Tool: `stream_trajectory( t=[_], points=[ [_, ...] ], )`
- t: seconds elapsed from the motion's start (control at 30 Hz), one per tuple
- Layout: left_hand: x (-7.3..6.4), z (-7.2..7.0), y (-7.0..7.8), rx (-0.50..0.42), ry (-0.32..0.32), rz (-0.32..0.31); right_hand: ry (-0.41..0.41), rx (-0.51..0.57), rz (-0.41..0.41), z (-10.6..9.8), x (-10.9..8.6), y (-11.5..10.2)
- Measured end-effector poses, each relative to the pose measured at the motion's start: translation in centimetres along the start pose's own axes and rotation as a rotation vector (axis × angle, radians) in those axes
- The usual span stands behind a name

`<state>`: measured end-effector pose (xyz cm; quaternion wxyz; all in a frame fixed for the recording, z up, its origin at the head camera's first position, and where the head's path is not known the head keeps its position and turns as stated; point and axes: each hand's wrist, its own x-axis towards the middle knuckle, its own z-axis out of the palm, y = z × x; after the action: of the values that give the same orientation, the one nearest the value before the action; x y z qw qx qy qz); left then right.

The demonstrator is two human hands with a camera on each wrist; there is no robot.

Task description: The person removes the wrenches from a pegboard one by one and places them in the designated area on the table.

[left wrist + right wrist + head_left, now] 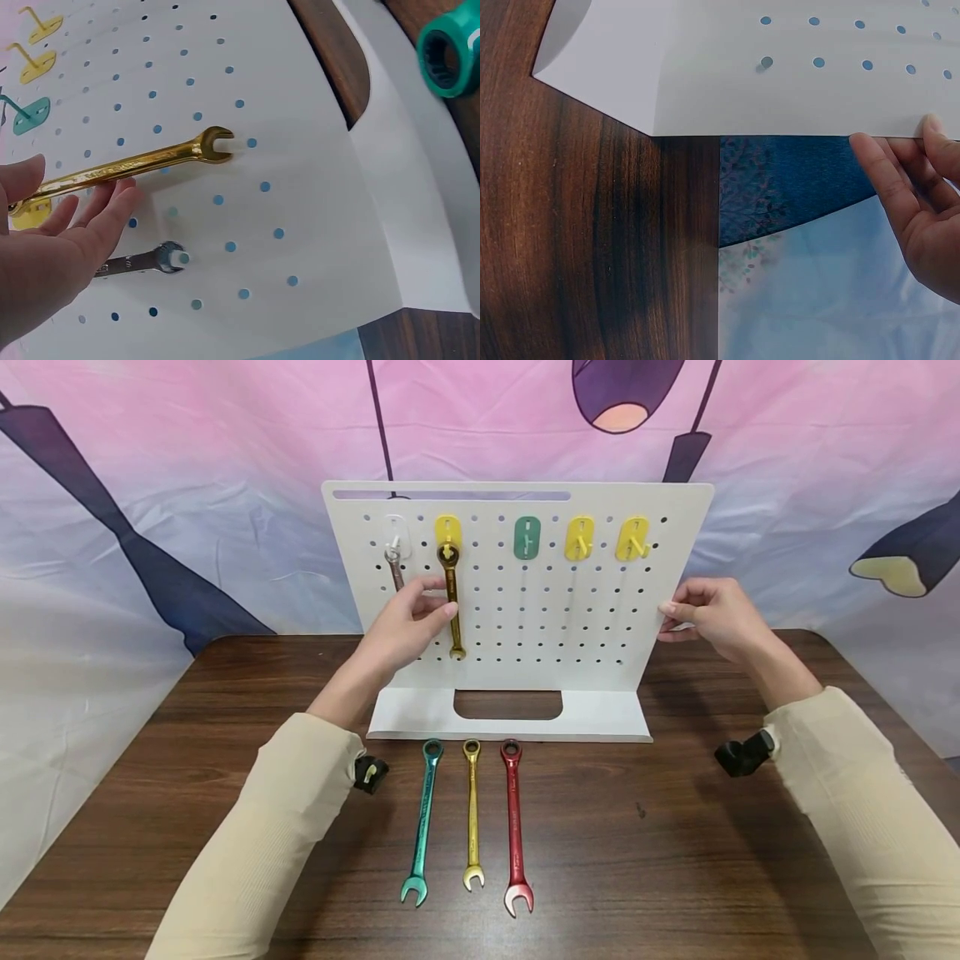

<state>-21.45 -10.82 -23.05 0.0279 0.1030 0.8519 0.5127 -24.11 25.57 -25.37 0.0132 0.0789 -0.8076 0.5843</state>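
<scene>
A gold combination wrench hangs by its ring end from a yellow hook on a white pegboard. My left hand pinches its shaft, thumb in front and fingers behind, as the left wrist view also shows around the gold wrench. Left of it, a silver wrench hangs from a white hook, partly hidden by that hand. At the board's right edge, my right hand grips the panel between thumb and fingers; the right wrist view shows the fingers at this edge.
On the dark wooden table, in front of the pegboard's base, lie a green wrench, a smaller yellow wrench and a red wrench. A green hook and two yellow hooks hold nothing. A patterned cloth hangs behind.
</scene>
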Motion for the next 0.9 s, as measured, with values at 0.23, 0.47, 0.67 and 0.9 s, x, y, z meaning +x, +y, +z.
stream_trajectory(
  t=[0.23,0.47,0.67,0.9],
  points=[
    [0.2,-0.1,0.8,0.001,0.015,0.017,0.004,-0.014,0.0,0.0,0.0,0.0],
    [0.2,-0.1,1.3,0.0,0.026,0.024,0.005,-0.019,0.0,0.0,0.0,0.1],
    [0.1,-0.1,1.3,-0.008,0.025,0.024,0.003,-0.02,0.005,0.0,0.0,0.1],
    [-0.1,0.0,1.2,-0.077,0.03,0.027,0.005,-0.027,0.002,0.0,0.0,0.2]
  ],
)
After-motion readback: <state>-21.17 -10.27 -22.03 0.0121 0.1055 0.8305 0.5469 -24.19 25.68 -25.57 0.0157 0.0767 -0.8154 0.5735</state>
